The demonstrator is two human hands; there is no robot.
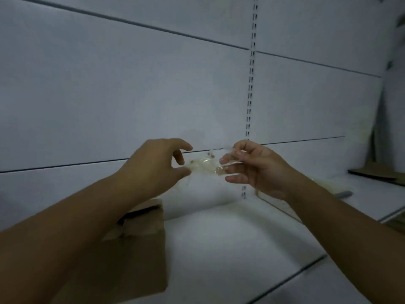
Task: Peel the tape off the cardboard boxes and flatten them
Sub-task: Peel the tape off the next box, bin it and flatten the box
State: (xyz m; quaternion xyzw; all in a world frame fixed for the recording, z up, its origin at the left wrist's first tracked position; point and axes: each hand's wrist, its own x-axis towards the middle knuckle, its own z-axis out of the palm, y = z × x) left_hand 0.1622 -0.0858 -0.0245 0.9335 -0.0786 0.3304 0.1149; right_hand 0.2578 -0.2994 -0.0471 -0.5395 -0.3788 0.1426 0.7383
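Fingers of the right hand pinch crumpled clear tape; the left hand curls round its nine-o'clock end. A cardboard box lies at seven o'clock.

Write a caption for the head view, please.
Right hand pinches crumpled tape, left hand at its other end, above cardboard box.

The white back wall of a shelving unit is taking up most of the view, with thin dark seams running across it between the panels. A slotted metal strip is running straight down the wall right of centre, showing two columns of little slots. Below that a white shelf is stretching out flat, and a dark gap is cutting diagonally across its near right part. Something small and grey is lying on the shelf far right, too blurry to tell what. Everything's looking pretty dim.
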